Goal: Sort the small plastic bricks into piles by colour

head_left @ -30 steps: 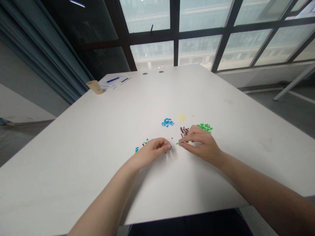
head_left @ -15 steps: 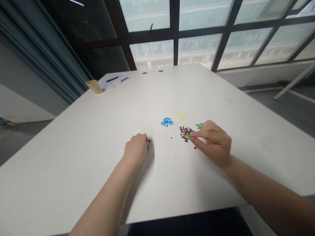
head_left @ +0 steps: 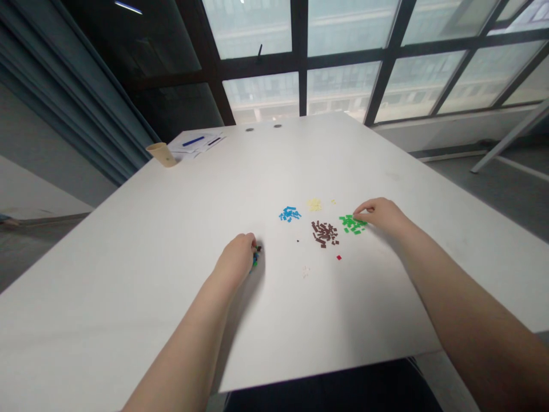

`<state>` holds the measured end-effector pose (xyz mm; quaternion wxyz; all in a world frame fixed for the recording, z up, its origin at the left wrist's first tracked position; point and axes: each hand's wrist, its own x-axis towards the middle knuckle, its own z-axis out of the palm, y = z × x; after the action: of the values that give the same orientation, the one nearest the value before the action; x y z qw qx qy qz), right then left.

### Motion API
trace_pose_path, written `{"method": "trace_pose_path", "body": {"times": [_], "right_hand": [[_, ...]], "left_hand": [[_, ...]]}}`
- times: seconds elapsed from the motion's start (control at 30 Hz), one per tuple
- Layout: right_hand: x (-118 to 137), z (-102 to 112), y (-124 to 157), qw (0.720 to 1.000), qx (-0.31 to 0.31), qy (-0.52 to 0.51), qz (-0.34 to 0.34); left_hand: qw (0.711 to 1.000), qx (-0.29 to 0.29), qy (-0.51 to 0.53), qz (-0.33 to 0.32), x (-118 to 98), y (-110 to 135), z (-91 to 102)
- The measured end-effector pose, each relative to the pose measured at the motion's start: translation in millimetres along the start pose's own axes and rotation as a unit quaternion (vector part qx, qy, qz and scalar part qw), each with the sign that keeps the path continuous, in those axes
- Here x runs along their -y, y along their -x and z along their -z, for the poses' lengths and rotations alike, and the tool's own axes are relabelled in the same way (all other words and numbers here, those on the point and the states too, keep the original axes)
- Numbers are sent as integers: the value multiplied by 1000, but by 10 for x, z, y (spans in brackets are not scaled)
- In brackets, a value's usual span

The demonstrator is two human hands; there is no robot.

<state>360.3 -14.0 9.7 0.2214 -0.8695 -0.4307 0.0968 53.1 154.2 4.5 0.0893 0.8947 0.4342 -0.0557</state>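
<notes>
Head view: left hand [head_left: 235, 257] curled, pinching tiny multicoloured plastic bricks [head_left: 256, 256]; right hand [head_left: 383, 216] loosely open, fingertips at edge of pile of green rectangular plastic bricks [head_left: 351, 224], centre of frame.

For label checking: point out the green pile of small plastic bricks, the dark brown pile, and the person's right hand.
Green pile of small plastic bricks [head_left: 352, 224]: head view, middle of pile.
Dark brown pile of bricks [head_left: 324, 232]: head view, middle of pile.
Right hand [head_left: 383, 214]: head view, back of hand.
</notes>
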Motion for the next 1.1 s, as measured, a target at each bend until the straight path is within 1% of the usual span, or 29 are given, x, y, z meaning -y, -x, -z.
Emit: {"method": "trace_pose_path", "body": {"times": [0.17, 0.33, 0.47, 0.53, 0.6, 0.67, 0.7, 0.77, 0.8, 0.9, 0.97, 1.03, 1.1], "right_hand": [[31, -42, 18, 1000, 13, 21, -19], [13, -59, 10, 999, 20, 23, -15], [-21, -56, -8, 999, 26, 30, -24], [-3, -25, 7, 999, 8, 30, -27], [74, 19, 56, 999, -27, 18, -13], [222, 51, 149, 998, -59, -16, 28], [317, 53, 210, 995, -70, -41, 57], [530, 16, 352, 987, -65, -96, 114], [636, -22, 425, 981, -52, -127, 138], [885, -194, 610, 961, 21, -211, 177], [970, -313, 681, 947, 77, -260, 173], [1001, -402, 710, 928, 133, -313, 154], [1005, -448, 717, 903, 180, -367, 129]], "left_hand": [[1000, -12, 15, -19, -10, 22, 33], [999, -31, 29, -28, -34, 58, 66], [996, -62, 52, -36, -45, 44, 78], [992, -84, 79, -44, -54, 38, 93], [985, -98, 129, -61, -77, 51, 126], [968, -98, 209, -99, -127, 90, 170], [954, -96, 254, -125, -162, 117, 191], [921, -96, 333, -177, -248, 181, 218], [903, -102, 366, -199, -296, 213, 220], [844, -140, 450, -257, -441, 296, 180], [803, -168, 489, -296, -516, 333, 131], [782, -190, 497, -325, -566, 356, 83], [779, -207, 484, -341, -590, 371, 49]]}}
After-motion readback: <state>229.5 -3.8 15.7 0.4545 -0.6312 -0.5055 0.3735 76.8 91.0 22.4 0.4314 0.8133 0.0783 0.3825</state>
